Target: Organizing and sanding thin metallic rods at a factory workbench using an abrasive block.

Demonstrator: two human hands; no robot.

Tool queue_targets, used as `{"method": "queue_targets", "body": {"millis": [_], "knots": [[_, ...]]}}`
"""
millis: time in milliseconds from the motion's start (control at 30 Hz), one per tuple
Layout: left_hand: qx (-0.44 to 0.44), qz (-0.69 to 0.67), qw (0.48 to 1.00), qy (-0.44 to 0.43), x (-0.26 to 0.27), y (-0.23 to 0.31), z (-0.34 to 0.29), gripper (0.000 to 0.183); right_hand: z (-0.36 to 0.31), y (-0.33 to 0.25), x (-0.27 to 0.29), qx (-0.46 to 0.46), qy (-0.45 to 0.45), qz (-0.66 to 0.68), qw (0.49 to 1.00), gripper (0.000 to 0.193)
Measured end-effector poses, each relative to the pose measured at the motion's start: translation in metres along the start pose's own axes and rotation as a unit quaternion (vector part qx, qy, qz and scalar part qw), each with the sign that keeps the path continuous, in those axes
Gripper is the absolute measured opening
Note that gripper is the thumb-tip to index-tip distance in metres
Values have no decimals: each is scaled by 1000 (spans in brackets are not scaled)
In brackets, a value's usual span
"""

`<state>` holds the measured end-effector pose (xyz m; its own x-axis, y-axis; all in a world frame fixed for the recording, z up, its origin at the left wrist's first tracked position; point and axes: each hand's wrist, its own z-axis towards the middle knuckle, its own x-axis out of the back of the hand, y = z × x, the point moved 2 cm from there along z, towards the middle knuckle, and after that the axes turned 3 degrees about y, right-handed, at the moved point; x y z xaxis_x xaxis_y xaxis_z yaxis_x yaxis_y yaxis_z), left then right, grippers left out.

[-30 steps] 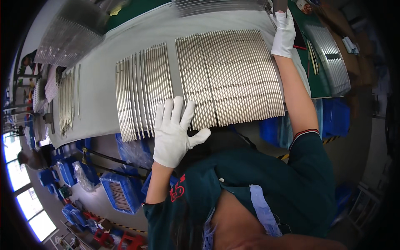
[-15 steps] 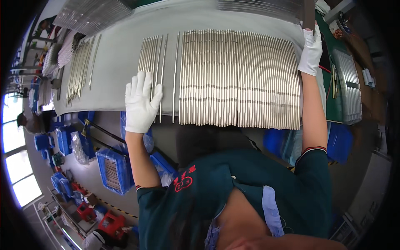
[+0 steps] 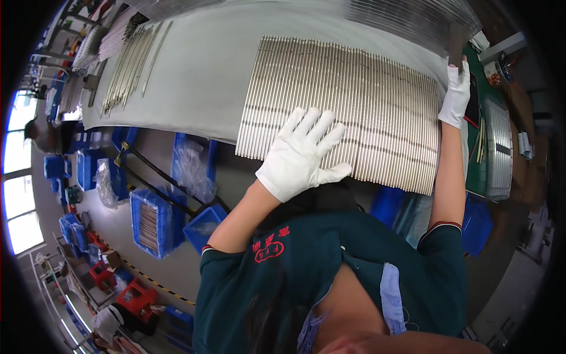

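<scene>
A wide sheet of thin silvery metal rods (image 3: 365, 76) lies side by side on the grey-covered table, with darker bands crossing them. My left hand (image 3: 300, 150), in a white glove, rests palm down on the rods' near left part, fingers spread. Past the right edge of the row, my right hand (image 3: 456, 100), gloved with a thumb and a fingertip bare, has its fingers at the near end of a dark flat bar (image 3: 456, 44). Its fingers appear closed around that bar, though part of the grip is hidden.
A smaller group of loose rods (image 3: 132, 65) lies at the table's left. Clear ridged trays (image 3: 407, 20) stand along the back. Blue bins (image 3: 152, 227) and red stools (image 3: 137, 298) are on the floor at left; a person (image 3: 44, 135) is at far left.
My left hand has moved right onto the main row. The separate rods left of it now lie against the row, leaving no gap. My right hand stays at the bar.
</scene>
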<state>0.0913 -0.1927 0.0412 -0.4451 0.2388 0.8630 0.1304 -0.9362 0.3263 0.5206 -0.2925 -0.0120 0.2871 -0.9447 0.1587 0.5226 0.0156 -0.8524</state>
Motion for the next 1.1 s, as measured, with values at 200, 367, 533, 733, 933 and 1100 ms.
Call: {"method": "queue_targets", "body": {"millis": [200, 367, 533, 733, 933, 1100], "knots": [[-42, -7, 999, -26, -20, 25, 8, 72, -2, -19, -19, -27, -94, 37, 995, 61], [-65, 15, 997, -46, -30, 41, 16, 73, 6, -55, -12, -161, -239, 13, 958, 64], [-57, 27, 997, -52, -30, 44, 17, 78, 13, -70, -11, -135, -366, -14, 921, 68], [-60, 7, 998, -15, -35, 50, 21, 78, 20, -46, -29, -2, -257, -115, 960, 43], [-55, -6, 998, -9, -36, 52, 23, 74, 6, -48, -30, 44, -218, -114, 968, 45], [-59, -12, 998, -15, -34, 53, 24, 66, 2, -74, -34, 203, -227, -154, 940, 42]]}}
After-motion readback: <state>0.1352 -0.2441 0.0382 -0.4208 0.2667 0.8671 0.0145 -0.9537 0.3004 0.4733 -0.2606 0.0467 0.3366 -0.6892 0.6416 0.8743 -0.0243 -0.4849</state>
